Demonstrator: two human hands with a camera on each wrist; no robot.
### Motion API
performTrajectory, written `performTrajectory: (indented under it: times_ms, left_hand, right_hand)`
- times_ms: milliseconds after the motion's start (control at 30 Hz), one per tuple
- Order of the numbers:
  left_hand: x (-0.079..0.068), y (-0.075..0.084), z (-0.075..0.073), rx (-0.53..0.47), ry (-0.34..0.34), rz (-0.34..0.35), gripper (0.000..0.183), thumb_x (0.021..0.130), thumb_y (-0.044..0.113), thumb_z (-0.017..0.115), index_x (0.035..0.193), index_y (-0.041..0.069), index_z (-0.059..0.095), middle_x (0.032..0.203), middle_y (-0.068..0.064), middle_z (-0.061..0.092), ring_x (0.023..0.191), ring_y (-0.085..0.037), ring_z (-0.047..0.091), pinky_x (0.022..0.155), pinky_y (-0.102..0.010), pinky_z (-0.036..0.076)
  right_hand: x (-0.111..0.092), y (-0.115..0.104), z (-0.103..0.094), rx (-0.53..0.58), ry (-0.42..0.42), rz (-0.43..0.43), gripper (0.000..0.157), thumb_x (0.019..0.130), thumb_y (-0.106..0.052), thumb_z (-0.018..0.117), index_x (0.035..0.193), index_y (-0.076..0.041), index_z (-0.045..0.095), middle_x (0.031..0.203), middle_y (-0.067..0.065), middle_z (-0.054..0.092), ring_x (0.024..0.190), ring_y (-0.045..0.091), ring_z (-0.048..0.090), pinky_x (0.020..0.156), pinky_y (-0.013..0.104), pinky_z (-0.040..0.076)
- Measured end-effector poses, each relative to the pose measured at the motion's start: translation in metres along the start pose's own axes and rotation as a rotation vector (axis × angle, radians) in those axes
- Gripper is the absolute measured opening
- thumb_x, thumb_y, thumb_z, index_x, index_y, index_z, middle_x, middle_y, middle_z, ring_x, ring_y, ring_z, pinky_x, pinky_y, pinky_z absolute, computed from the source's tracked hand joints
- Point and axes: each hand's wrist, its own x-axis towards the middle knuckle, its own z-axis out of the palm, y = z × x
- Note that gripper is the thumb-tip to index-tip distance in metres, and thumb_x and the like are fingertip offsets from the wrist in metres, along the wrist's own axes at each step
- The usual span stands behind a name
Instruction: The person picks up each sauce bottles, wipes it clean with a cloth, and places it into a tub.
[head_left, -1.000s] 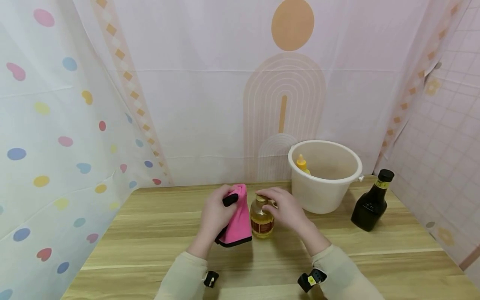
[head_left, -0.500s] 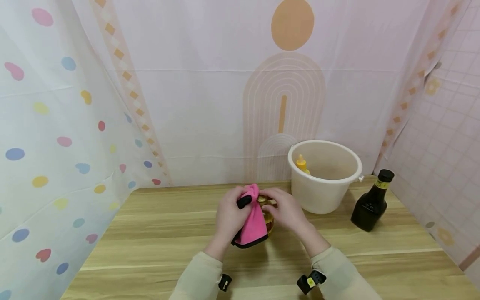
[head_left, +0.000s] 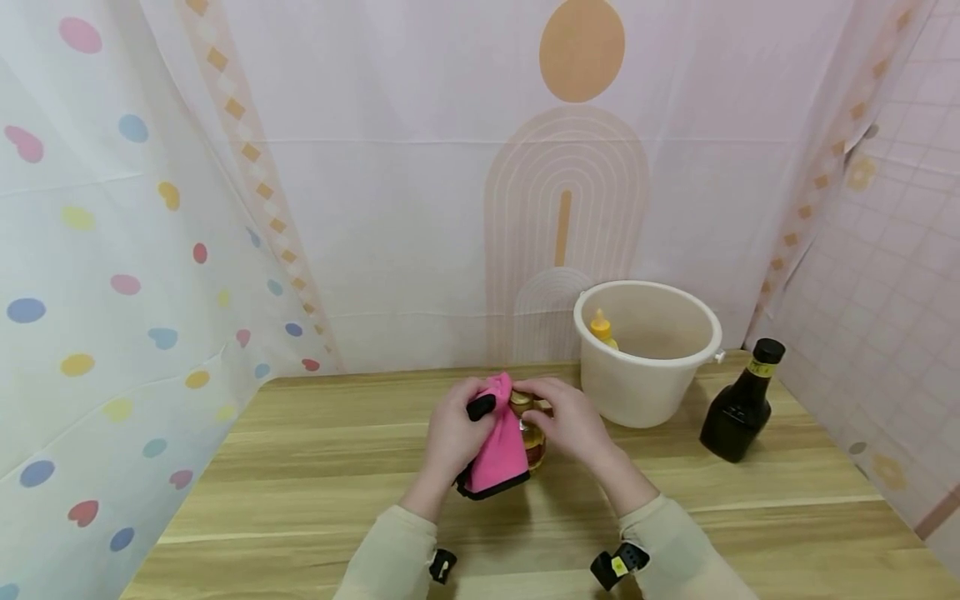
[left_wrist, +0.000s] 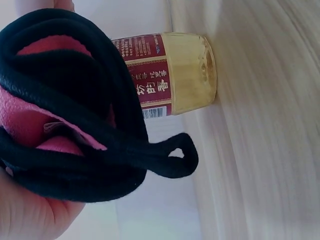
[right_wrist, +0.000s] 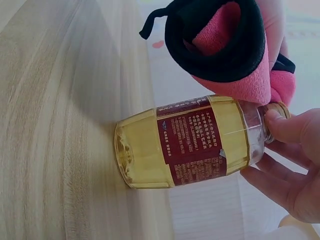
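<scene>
My left hand point(head_left: 452, 429) grips a bunched pink cloth point(head_left: 501, 454) with black edging and a small black hanging loop point(left_wrist: 175, 155). The cloth touches the upper part of a bottle of yellow oil point(right_wrist: 145, 145) with a dark red label, hiding much of it in the head view. Thumb and fingers of my right hand point(head_left: 573, 421) hold that bottle around its cap and neck. It appears upright on the wooden table, its gold cap point(right_wrist: 280, 111) partly covered by my right fingers.
Behind and right of my hands stands a white bucket point(head_left: 645, 392), with a yellow-topped bottle point(head_left: 602, 327) inside it. Further right, a dark bottle point(head_left: 737, 417) with a black cap stands on the wooden table point(head_left: 300, 492). Patterned curtains hang around the back and sides.
The left hand has moved right with the cloth, from beside the bottle to against it, then slightly back left. The right hand has kept its hold on the bottle.
</scene>
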Motion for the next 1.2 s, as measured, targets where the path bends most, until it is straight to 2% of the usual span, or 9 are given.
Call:
performTrajectory:
  times_ms: [100, 267, 400, 600, 800, 1067, 1200]
  left_hand:
    - [0.001, -0.004, -0.001, -0.054, -0.014, -0.038, 0.02, 0.082, 0.007, 0.078, 0.099, 0.011, 0.069, 0.103, -0.007, 0.069, 0.094, -0.025, 0.063, 0.085, -0.045, 0.05]
    - [0.002, -0.013, -0.002, -0.182, -0.033, -0.168, 0.021, 0.082, 0.008, 0.079, 0.1, 0.01, 0.069, 0.1, -0.008, 0.068, 0.091, -0.024, 0.061, 0.081, -0.043, 0.05]
    - [0.001, -0.019, -0.003, -0.23, -0.045, -0.24, 0.024, 0.082, 0.006, 0.078, 0.103, 0.009, 0.068, 0.1, -0.009, 0.066, 0.093, -0.026, 0.06, 0.083, -0.044, 0.05]
    - [0.0, -0.023, -0.005, -0.238, -0.064, -0.27, 0.023, 0.081, 0.004, 0.078, 0.101, 0.008, 0.066, 0.099, -0.01, 0.065, 0.093, -0.027, 0.059, 0.081, -0.044, 0.05]
    - [-0.003, -0.03, -0.002, -0.225, -0.076, -0.293, 0.02, 0.08, 0.002, 0.078, 0.095, 0.006, 0.066, 0.093, -0.008, 0.063, 0.091, -0.026, 0.058, 0.081, -0.043, 0.049]
    - [-0.01, -0.043, 0.008, -0.123, -0.099, -0.275, 0.02, 0.078, 0.004, 0.08, 0.094, 0.005, 0.068, 0.092, -0.008, 0.066, 0.091, -0.027, 0.06, 0.085, -0.047, 0.05]
    - [-0.012, -0.051, 0.013, -0.055, -0.116, -0.265, 0.02, 0.076, 0.003, 0.079, 0.091, 0.006, 0.068, 0.09, -0.007, 0.067, 0.087, -0.024, 0.061, 0.083, -0.045, 0.051]
  right_hand:
    - [0.0, 0.0, 0.0, 0.022, -0.011, 0.012, 0.038, 0.085, -0.003, 0.077, 0.122, -0.011, 0.069, 0.118, 0.007, 0.067, 0.105, 0.025, 0.064, 0.084, 0.041, 0.054]
    - [0.0, -0.001, -0.001, 0.039, -0.023, 0.028, 0.039, 0.086, -0.002, 0.075, 0.123, -0.012, 0.069, 0.118, 0.005, 0.067, 0.106, 0.024, 0.063, 0.084, 0.042, 0.055]
    - [0.0, 0.0, -0.001, 0.03, -0.022, 0.022, 0.04, 0.085, -0.002, 0.076, 0.124, -0.013, 0.069, 0.118, 0.004, 0.067, 0.105, 0.024, 0.063, 0.084, 0.042, 0.055]
    - [0.0, -0.002, -0.001, 0.036, -0.03, 0.027, 0.04, 0.086, -0.002, 0.075, 0.124, -0.011, 0.069, 0.119, 0.005, 0.066, 0.107, 0.024, 0.063, 0.084, 0.039, 0.055]
    - [-0.001, -0.004, -0.003, 0.051, -0.035, 0.041, 0.04, 0.087, -0.002, 0.074, 0.125, -0.013, 0.068, 0.12, 0.005, 0.066, 0.107, 0.024, 0.063, 0.085, 0.041, 0.054]
    - [-0.002, -0.002, -0.002, 0.042, -0.03, 0.037, 0.04, 0.087, -0.002, 0.074, 0.125, -0.011, 0.068, 0.12, 0.004, 0.066, 0.107, 0.022, 0.063, 0.084, 0.035, 0.055]
    - [-0.001, -0.003, -0.002, 0.04, -0.034, 0.037, 0.04, 0.087, -0.002, 0.074, 0.126, -0.012, 0.068, 0.121, 0.005, 0.066, 0.108, 0.022, 0.063, 0.084, 0.035, 0.055]
